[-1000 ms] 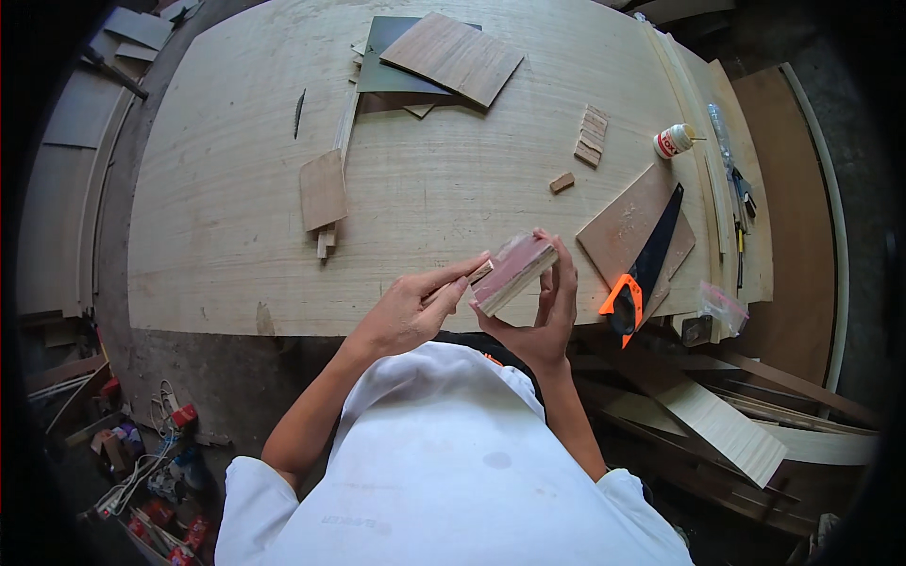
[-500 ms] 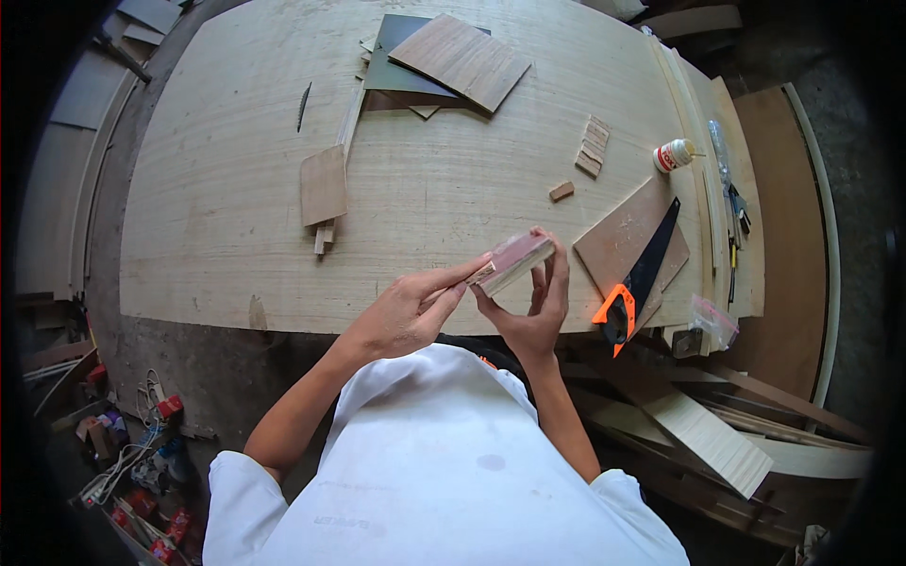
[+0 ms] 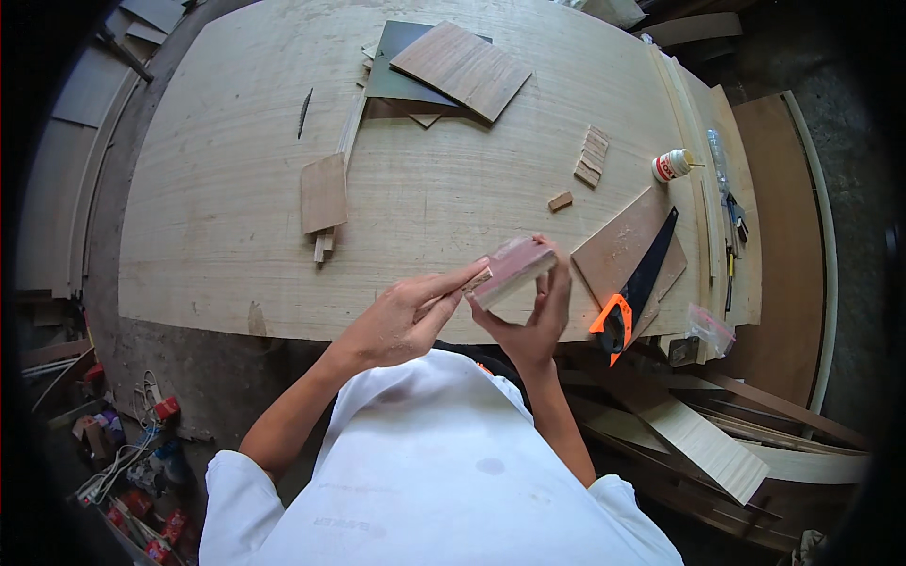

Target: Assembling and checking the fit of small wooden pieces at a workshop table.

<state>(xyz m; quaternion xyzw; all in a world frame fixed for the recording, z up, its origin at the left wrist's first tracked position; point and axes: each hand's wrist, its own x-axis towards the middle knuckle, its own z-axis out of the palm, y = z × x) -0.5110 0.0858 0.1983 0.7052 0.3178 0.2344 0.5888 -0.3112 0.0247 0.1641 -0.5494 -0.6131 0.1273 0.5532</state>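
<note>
Close to the table's near edge, my left hand [image 3: 401,319] pinches a small wood piece [image 3: 479,280] between thumb and fingers. The piece lies against the near end of a sanding block [image 3: 517,262], which has a dusty pinkish face and a pale side. Around the far end and underside of that block curl the fingers and thumb of my right hand [image 3: 534,332], slightly blurred. Just beyond lies a small wood offcut [image 3: 561,201], and past it a row of short wood pieces [image 3: 592,156] side by side.
At right, an orange-handled handsaw [image 3: 651,259] rests on a plywood board [image 3: 604,247]. Behind it a white glue bottle [image 3: 672,165] lies tipped. Thin boards [image 3: 462,66] are stacked at the far side, and a small panel [image 3: 324,193] lies on strips at left. Long strips line the right edge.
The sanding block and my right hand have shifted very slightly against the small wood piece; the right fingers are now blurred. The whole view has moved a little.
</note>
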